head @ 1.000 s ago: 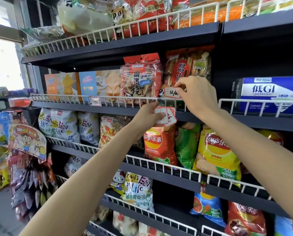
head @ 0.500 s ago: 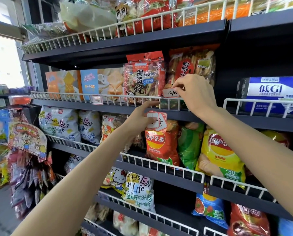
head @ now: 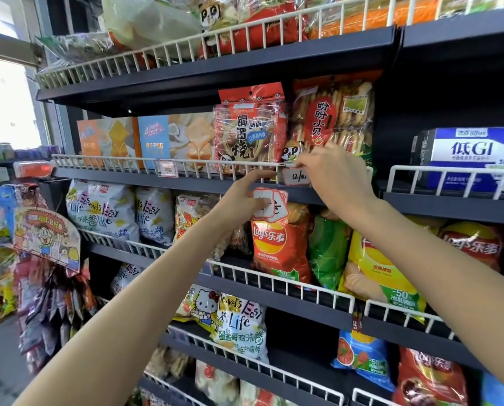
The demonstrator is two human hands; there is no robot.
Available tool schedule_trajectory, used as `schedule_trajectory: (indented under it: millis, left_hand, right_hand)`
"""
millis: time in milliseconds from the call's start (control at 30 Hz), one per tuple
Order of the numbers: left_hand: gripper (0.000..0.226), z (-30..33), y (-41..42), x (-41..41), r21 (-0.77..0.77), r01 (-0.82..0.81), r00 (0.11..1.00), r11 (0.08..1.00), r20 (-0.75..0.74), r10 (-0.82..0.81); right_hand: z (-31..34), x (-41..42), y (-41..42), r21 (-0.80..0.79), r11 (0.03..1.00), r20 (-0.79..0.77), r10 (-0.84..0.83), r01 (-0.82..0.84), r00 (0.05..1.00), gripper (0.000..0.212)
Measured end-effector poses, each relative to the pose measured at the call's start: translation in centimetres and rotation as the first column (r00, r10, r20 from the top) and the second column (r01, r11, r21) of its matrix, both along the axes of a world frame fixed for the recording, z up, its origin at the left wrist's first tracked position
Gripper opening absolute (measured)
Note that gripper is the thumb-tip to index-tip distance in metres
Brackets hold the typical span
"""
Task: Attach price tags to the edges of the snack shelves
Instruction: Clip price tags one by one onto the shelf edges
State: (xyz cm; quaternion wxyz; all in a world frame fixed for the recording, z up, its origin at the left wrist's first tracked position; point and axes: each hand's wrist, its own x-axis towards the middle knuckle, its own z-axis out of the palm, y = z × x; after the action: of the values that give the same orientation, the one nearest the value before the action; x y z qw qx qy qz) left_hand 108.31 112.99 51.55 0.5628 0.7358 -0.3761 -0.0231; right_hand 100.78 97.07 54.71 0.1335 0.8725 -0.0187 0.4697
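A white price tag [head: 294,177] with a red border and handwritten "12" sits on the white wire rail [head: 204,163] of the second shelf. My right hand [head: 335,177] pinches its right end against the rail. My left hand [head: 240,202] grips a small fan of spare red-bordered price tags [head: 270,204] just below the shelf edge, with its index finger stretched up to the rail beside the tag. Another price tag [head: 166,168] hangs on the same rail further left.
The dark shelves [head: 303,194] carry snack bags behind wire rails: rice cracker packs [head: 249,127], Lay's chip bags [head: 280,247], white Easy Life bags [head: 101,212]. A blue and white box [head: 473,156] stands at right. A hanging snack display [head: 47,241] is at left.
My left hand with the spare tags dropped slightly from the rail and its index finger stretched up to the wire. My right hand stays on the "12" tag, shifted slightly lower on the rail.
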Motion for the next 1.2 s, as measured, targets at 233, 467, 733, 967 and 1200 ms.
schedule_trajectory:
  millis: [233,467,733,967,1200]
  left_hand:
    - [0.046,0.1,-0.1,-0.3,0.016,-0.02,0.999,1.0,0.026,0.019]
    - [0.047,0.1,-0.2,-0.2,0.012,-0.024,0.999,1.0,0.031,0.024]
    - [0.048,0.2,0.0,-0.3,0.053,-0.027,0.999,0.998,0.027,0.026]
    - [0.049,0.4,0.0,-0.3,0.067,-0.03,0.999,0.997,0.031,0.028]
    - [0.05,0.5,0.1,-0.4,0.084,-0.032,0.999,0.996,0.047,0.028]
  right_hand:
    - [-0.7,0.4,0.2,0.054,0.998,0.026,0.011,-0.013,1.0,0.016]
    - [-1.3,0.9,0.1,0.062,0.997,0.075,0.042,-0.047,0.996,0.03]
    - [-0.6,0.6,0.1,0.088,0.995,0.03,0.039,-0.042,0.999,0.017]
    - [-0.7,0.3,0.4,0.066,0.998,0.033,0.02,-0.022,0.999,0.02]
    - [-1.1,0.8,0.2,0.095,0.995,0.058,0.009,-0.015,0.998,0.02]
